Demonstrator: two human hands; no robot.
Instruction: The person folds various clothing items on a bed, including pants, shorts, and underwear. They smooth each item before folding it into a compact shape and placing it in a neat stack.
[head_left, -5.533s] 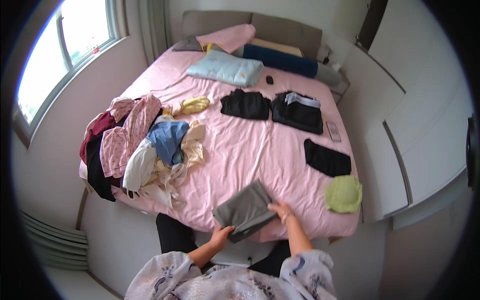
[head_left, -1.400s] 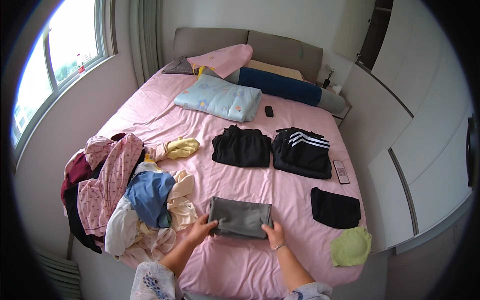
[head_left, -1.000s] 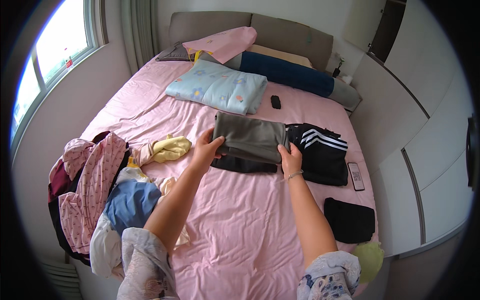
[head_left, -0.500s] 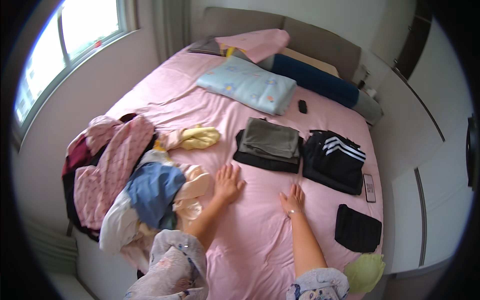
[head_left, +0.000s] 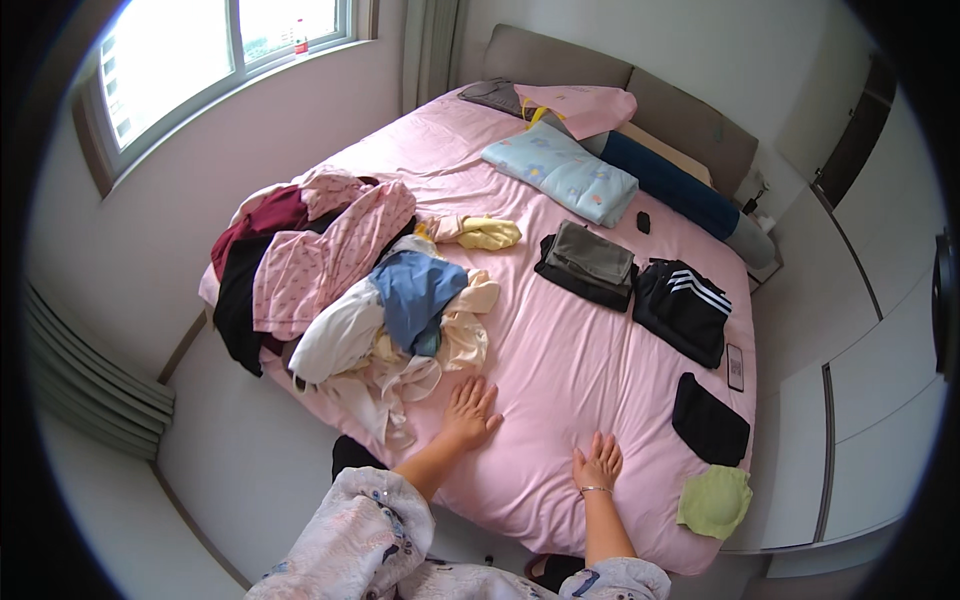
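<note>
Both hands rest palm down on the pink bed sheet (head_left: pixel 545 350), holding nothing. My left hand (head_left: pixel 468 415) has its fingers spread and lies near a cream garment (head_left: pixel 465 325) at the edge of a loose clothes heap. That heap includes a pink patterned garment (head_left: pixel 320 255), a blue garment (head_left: pixel 420 290) and a white one (head_left: pixel 340 330). My right hand (head_left: pixel 598 464), a bracelet at its wrist, lies flat with its fingers extended. To its right are a folded black garment (head_left: pixel 710 420) and a light green cloth item (head_left: pixel 715 500).
Farther up the bed lie folded grey trousers (head_left: pixel 592 252) on black fabric, a black garment with white stripes (head_left: pixel 682 312), a phone (head_left: pixel 735 367) and a light blue floral quilt (head_left: pixel 562 172). White cabinets (head_left: pixel 790 420) line the right; a window (head_left: pixel 180 80) is at left.
My view has shifted back and tilted, so the near bed edge and floor now show. Both hands appear nearer the bed's front edge, still flat on the sheet. The clothes look unchanged.
</note>
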